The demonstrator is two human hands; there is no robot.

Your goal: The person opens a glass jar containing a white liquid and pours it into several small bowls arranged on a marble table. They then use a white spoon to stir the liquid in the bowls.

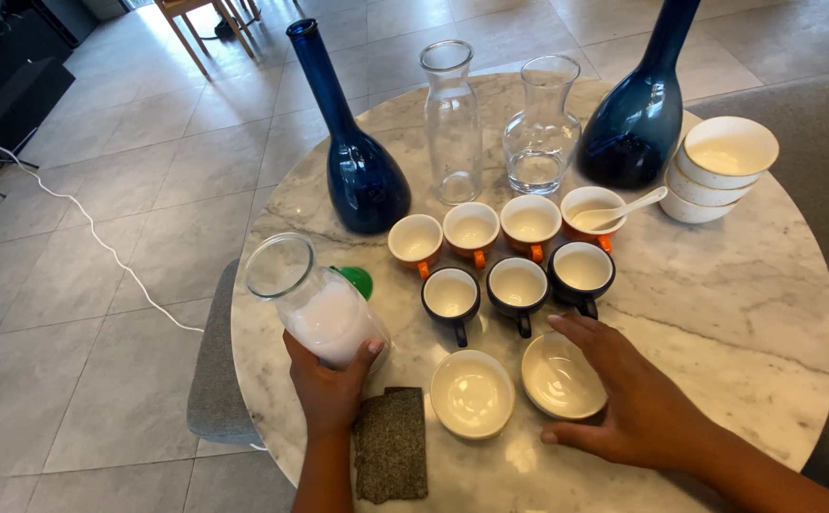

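Note:
My left hand [331, 389] grips a clear glass bottle of white liquid [314, 304], tilted with its open mouth up and to the left, above the left side of the round marble table [747, 294]. My right hand [628, 394] rests palm down on the table with fingers spread, touching the right one of two shallow white bowls [560, 378]. The other shallow bowl [472, 393] lies just left of it. Behind them stand three dark cups [517, 285] and several orange cups [472, 231], all white inside.
Two tall blue vases [362, 171] [638, 114] and two clear glass carafes [452, 123] [541, 128] stand at the back. Stacked white bowls [723, 161] sit at right, a white spoon [623, 209] in an orange cup. A green lid [357, 280] and dark cloth [390, 442] lie near my left hand.

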